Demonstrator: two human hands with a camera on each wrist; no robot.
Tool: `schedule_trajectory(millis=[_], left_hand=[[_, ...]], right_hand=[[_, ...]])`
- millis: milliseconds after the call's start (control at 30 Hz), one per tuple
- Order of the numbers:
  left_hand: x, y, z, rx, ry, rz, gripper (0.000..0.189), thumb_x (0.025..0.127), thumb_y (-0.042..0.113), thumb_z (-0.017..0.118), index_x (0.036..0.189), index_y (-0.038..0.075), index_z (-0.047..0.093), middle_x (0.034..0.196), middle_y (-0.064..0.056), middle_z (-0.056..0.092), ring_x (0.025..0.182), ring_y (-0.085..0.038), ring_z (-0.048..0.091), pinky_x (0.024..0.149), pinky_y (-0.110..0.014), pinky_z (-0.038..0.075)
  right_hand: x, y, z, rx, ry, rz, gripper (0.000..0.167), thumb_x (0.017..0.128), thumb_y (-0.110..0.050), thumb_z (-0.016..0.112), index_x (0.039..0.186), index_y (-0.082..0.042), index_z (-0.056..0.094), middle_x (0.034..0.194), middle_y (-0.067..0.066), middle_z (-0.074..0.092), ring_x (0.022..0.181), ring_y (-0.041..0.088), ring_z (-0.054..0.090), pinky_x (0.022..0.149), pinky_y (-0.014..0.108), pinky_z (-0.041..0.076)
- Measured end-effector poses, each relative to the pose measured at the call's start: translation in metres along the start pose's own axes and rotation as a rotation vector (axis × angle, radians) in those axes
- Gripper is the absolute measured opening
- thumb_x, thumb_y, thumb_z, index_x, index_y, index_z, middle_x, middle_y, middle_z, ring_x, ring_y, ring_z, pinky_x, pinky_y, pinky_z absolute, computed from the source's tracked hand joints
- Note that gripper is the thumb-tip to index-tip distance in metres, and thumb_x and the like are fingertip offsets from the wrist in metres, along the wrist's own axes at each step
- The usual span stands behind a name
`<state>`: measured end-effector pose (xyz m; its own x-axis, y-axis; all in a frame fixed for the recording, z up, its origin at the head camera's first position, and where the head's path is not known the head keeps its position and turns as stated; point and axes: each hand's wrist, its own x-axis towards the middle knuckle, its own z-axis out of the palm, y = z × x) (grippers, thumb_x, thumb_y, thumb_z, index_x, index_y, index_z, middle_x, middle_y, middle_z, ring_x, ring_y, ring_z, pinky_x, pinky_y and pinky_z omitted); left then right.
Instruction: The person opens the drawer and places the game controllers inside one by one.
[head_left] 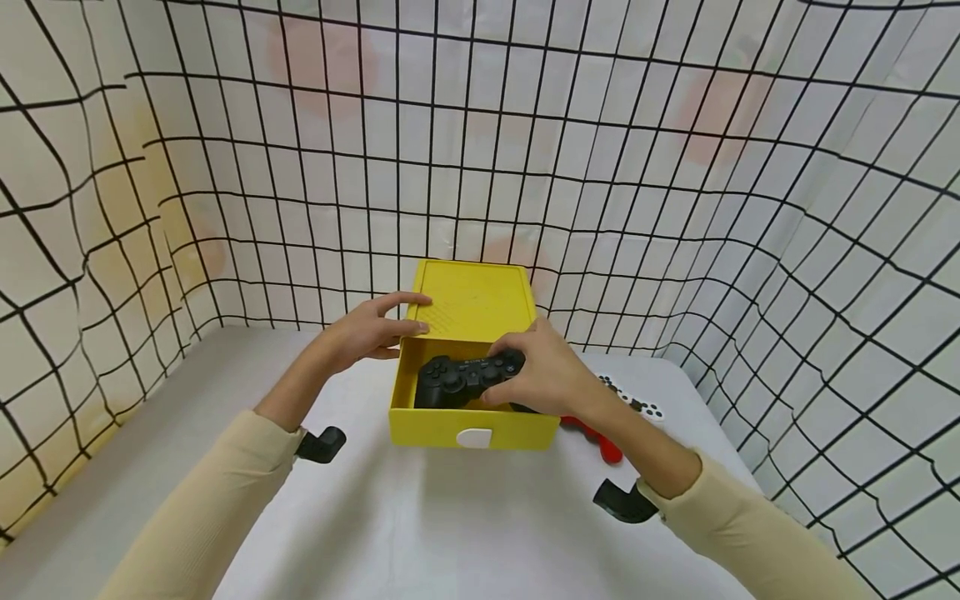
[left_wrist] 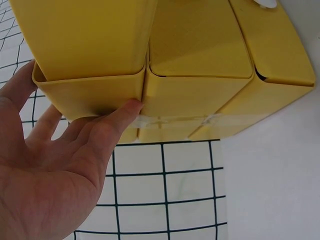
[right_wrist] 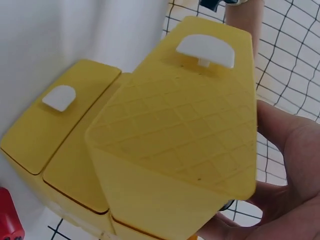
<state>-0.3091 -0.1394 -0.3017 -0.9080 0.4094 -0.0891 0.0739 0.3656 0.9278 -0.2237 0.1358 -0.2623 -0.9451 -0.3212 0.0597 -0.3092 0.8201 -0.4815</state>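
Note:
A yellow drawer unit [head_left: 474, 300] stands on the table with its top drawer [head_left: 435, 427] pulled out toward me. Its front carries a white knob [head_left: 474, 437]. In that drawer lies a black game controller [head_left: 453, 379], its right end gripped by my right hand [head_left: 551, 371] with thumb and fingers. My left hand [head_left: 363, 333] rests on the unit's left side, its extended fingers over the top edge. In the left wrist view, the left hand [left_wrist: 60, 180] touches the casing [left_wrist: 92, 95]. In the right wrist view, the drawer front hides most of the controller beside my right hand [right_wrist: 295, 215].
Right of the unit, a red controller [head_left: 609, 450] and a white one with dark buttons [head_left: 651, 410] lie on the white table [head_left: 450, 525], partly behind my right arm. Two more drawers [right_wrist: 65, 115] of the unit appear closed. Black mesh [head_left: 480, 125] surrounds the table.

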Motion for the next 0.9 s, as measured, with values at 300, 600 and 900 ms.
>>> schedule_trajectory(millis=[300, 600, 900], left_hand=[[0.0, 0.0, 0.0, 0.003, 0.004, 0.0, 0.062, 0.096, 0.042, 0.069, 0.151, 0.03, 0.043, 0.155, -0.014, 0.043, 0.141, -0.039, 0.047, 0.112, -0.055, 0.044], [0.0, 0.0, 0.002, 0.01, 0.001, 0.004, 0.063, 0.097, 0.042, 0.068, 0.152, 0.029, 0.042, 0.154, -0.014, 0.044, 0.141, -0.039, 0.048, 0.112, -0.055, 0.043], [-0.001, -0.001, 0.002, 0.012, 0.006, 0.011, 0.063, 0.096, 0.042, 0.069, 0.152, 0.029, 0.043, 0.153, -0.014, 0.046, 0.14, -0.038, 0.049, 0.112, -0.056, 0.044]], right_hand=[[0.0, 0.008, 0.004, -0.007, 0.017, -0.039, 0.045, 0.074, -0.039, 0.085, 0.111, -0.015, 0.077, 0.118, 0.01, 0.055, 0.11, 0.026, 0.047, 0.088, 0.039, 0.048], [0.001, 0.009, 0.008, -0.083, 0.042, -0.052, 0.052, 0.076, -0.04, 0.087, 0.121, -0.016, 0.076, 0.108, 0.005, 0.065, 0.097, 0.021, 0.052, 0.078, 0.032, 0.044], [0.006, 0.012, 0.01, -0.132, 0.031, -0.083, 0.052, 0.079, -0.04, 0.086, 0.123, -0.015, 0.075, 0.114, 0.0, 0.075, 0.1, 0.018, 0.061, 0.088, 0.036, 0.053]])
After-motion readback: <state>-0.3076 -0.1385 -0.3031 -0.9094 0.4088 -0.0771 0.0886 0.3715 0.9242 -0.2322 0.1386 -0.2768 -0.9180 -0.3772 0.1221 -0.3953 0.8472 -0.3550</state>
